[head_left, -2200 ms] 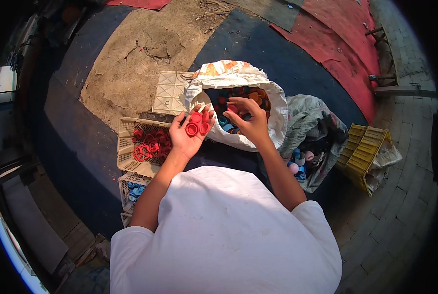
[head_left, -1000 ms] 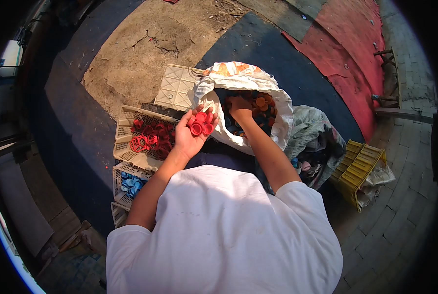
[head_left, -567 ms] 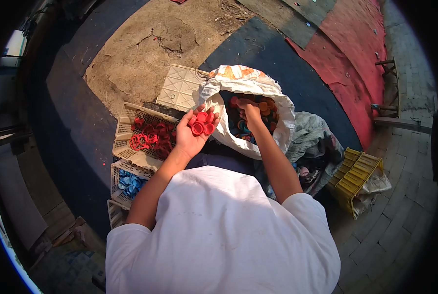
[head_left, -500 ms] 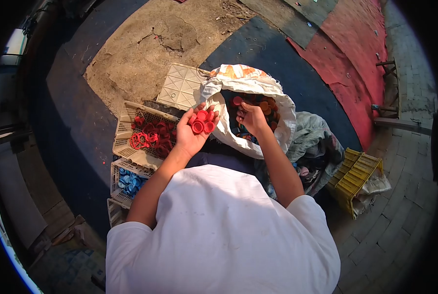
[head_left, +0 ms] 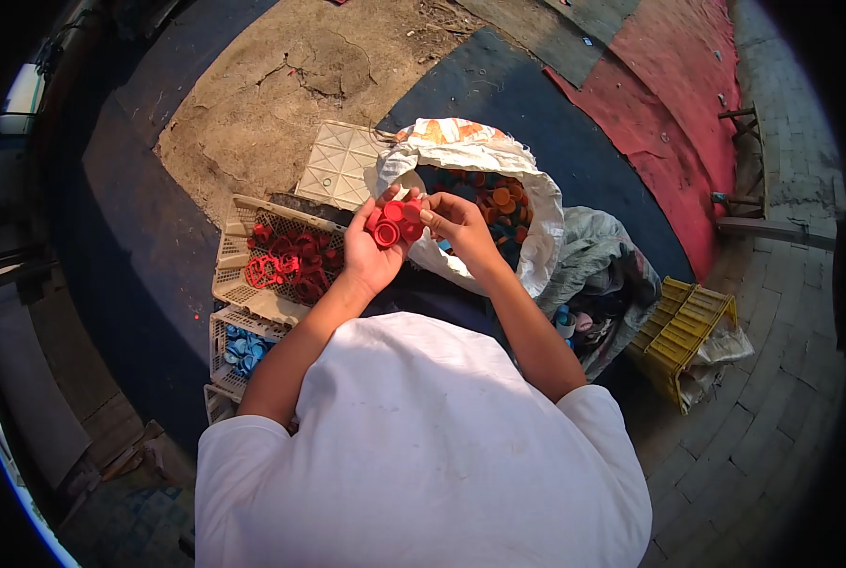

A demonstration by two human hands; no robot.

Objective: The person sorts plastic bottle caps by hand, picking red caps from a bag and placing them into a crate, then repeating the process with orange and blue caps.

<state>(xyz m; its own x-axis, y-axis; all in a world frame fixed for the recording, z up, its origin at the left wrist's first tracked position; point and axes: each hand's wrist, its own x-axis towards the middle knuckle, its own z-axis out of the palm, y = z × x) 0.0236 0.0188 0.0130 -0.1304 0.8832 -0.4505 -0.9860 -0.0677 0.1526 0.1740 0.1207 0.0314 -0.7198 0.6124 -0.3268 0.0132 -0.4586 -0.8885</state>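
Several red plastic caps (head_left: 394,225) lie heaped in my left hand (head_left: 370,268), palm up with its fingers curled around them. At the right side of that heap, my right hand (head_left: 463,233) pinches a red cap between thumb and fingers; the fingers partly hide it. Both hands are over the near left rim of a white woven sack (head_left: 542,213). Inside the sack are orange, blue and dark caps (head_left: 504,201). Left of my left hand stands a cream plastic crate (head_left: 226,248) holding red caps and ring-shaped red pieces (head_left: 295,263).
Below the red pieces' crate, another crate (head_left: 218,341) contains blue caps (head_left: 246,351). A pale lattice panel (head_left: 340,163) lies beyond my left hand. To the right are a grey-green sack (head_left: 595,248) and a yellow crate (head_left: 680,327). Dark and red mats cover the ground.
My right hand has moved left, out of the sack's mouth, bringing a red cap to the heap in my left hand. My left hand stays nearly in place.
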